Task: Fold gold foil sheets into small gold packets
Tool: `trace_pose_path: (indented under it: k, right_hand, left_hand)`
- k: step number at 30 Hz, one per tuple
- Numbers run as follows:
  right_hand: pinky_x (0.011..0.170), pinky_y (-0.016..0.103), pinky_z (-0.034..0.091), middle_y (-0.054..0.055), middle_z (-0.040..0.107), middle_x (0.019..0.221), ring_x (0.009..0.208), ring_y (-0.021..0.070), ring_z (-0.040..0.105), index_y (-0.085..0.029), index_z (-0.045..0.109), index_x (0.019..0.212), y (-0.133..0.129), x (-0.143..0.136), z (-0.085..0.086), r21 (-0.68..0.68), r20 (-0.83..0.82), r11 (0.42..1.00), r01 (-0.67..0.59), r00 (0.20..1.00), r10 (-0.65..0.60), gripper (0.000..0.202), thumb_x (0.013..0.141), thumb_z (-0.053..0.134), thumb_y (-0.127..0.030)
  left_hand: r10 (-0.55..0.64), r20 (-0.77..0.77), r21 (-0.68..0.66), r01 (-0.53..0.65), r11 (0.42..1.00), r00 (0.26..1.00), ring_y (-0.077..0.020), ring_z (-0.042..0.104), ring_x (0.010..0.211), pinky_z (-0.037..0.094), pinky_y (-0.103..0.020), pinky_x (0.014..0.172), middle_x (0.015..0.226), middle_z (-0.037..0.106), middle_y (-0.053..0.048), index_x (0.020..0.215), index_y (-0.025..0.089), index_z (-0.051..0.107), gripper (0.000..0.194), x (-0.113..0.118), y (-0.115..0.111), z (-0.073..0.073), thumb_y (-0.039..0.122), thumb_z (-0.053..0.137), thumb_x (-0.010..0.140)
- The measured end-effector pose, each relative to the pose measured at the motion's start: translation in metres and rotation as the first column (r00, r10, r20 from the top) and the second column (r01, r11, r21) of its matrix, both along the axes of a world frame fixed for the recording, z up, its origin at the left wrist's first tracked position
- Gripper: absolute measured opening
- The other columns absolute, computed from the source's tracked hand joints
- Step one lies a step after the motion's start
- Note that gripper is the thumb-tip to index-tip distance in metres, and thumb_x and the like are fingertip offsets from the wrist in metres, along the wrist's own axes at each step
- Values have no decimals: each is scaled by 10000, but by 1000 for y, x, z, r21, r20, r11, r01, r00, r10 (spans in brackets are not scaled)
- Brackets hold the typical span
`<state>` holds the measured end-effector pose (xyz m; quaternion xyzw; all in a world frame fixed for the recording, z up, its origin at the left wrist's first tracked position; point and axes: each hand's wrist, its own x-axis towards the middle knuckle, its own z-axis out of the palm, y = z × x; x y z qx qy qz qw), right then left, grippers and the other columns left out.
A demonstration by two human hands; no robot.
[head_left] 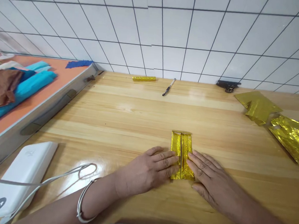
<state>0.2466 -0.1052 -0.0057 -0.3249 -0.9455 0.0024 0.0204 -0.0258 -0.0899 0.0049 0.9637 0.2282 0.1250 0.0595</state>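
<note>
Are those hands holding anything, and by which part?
Nothing looks gripped: the fingers of the left hand lie across the left panel of the folded gold sheet; those of the right hand touch its right edge.

A white tiled wall with thin dark grid lines [175, 27] runs across the whole back, some lines slightly misaligned. Against it stands a pale yellow-brown wood-grain tabletop [127, 120], whose glossy surface carries soft white light reflections [123, 106]. At left, an orange-topped panel with a grey raised edge [59, 76] slants toward the wall.
</note>
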Motion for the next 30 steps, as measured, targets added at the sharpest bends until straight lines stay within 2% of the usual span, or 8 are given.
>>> trace_pose_path:
  k: [3,6,10,16,20,25,30]
  right_hand:
    - [1067,462,323,97,323,1467,1349,240,273,-136,390,1368,1,0,3,-18,-9,1000,7,1000,-7,503,906,441,-327]
    - [1055,464,340,102,355,1450,1335,240,302,-136,407,1354,1,-2,8,-16,-33,1000,10,999,-11,488,903,453,-318]
    - [1048,470,342,108,424,1407,1311,247,345,-152,472,1298,1,-4,10,-1,-91,1000,15,996,-15,429,901,469,-314]
    - [1010,466,378,130,534,1297,1246,266,425,-149,559,1182,-3,-4,7,59,-164,998,-4,986,14,335,887,509,-299]
    - [966,453,408,113,596,1199,1166,259,483,-153,590,1124,-5,-1,3,111,-165,992,-64,983,81,263,875,517,-198]
    - [874,429,454,96,637,1063,1010,225,535,-156,589,1116,-6,-1,-2,59,-190,992,-112,974,121,267,877,475,-120]
    - [834,387,468,69,634,980,944,197,532,-173,615,990,-5,-4,0,-26,-275,999,-39,961,31,187,881,470,-126]
  left_hand:
    - [-136,12,73,135,988,991,-204,482,1215,398,-383,1018,1275,557,-98,1174,140,557,275,-1,2,6,168,427,933]
    - [-168,9,121,166,979,986,-223,510,1186,434,-373,999,1229,589,-116,1125,105,588,254,-2,1,7,150,440,923]
    - [-136,31,115,132,985,990,-230,521,1175,460,-376,987,1169,623,-130,1113,77,590,253,-1,-2,2,148,444,919]
    - [-49,107,55,43,998,993,-205,575,1096,486,-357,959,1128,648,-100,1066,101,605,221,1,-5,-2,151,449,917]
    - [0,131,-23,3,1000,991,-192,595,1054,497,-355,935,1125,648,-88,1061,118,597,203,1,-5,-6,161,468,911]
    - [32,143,-95,-19,995,989,-178,585,1067,488,-352,942,1127,642,-71,1067,138,584,195,0,-4,-8,169,474,909]
    - [27,169,-166,2,986,985,-159,589,1061,472,-330,956,1079,659,-67,1059,151,585,190,-2,-2,-4,211,483,910]
